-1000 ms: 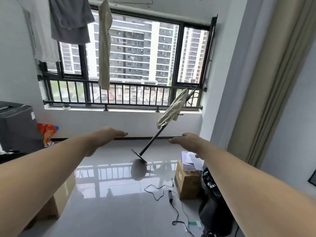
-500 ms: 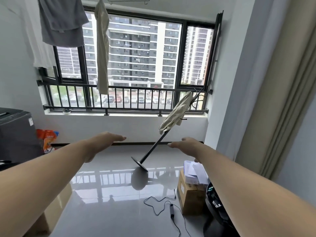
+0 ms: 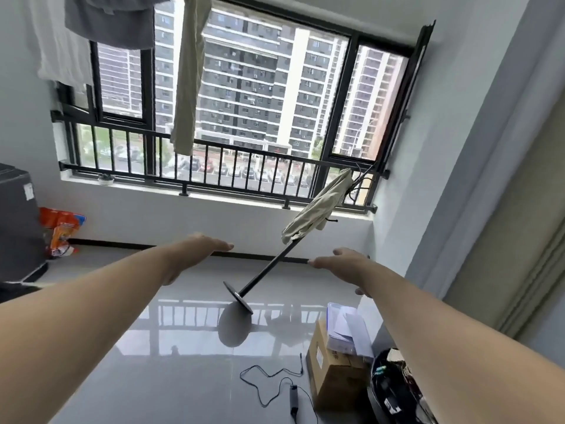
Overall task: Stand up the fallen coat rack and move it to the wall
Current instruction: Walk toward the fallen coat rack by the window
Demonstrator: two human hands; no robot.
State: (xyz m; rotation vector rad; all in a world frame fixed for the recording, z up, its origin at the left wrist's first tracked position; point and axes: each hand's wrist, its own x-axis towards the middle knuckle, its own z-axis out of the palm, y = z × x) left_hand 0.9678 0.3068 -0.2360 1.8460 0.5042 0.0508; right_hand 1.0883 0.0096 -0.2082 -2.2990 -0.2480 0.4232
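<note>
A dark grey boxy appliance [image 3: 15,221] stood at the floor's left edge, with a crinkled orange plastic bag [image 3: 61,231] beside it against the white wall under the window. The floor [image 3: 171,356] was glossy grey tile, mirroring the black barred window railing [image 3: 214,166]. Grey and beige laundry [image 3: 188,71] hung limp before the glass.

The left hand [image 3: 195,250] stretched forward, palm down, fingers flat and together, gripping nothing. Right of it the coat rack [image 3: 269,269], a thin black metal pole on a round flat base, leaned steeply toward the floor's far right corner, its base tipped on edge on the tile and its hooked top resting at the railing. A soft beige cloth [image 3: 318,211] draped its upper part. The right hand [image 3: 342,263] reached out likewise, flat and empty, short of the pole.

Near the floor's right edge sat a brown cardboard box [image 3: 333,381] holding papers, and a thin black cable [image 3: 275,381] curled just left of it.

Compared with half a second before, the view had tilted and drawn closer to the rack; both hands remained extended.
</note>
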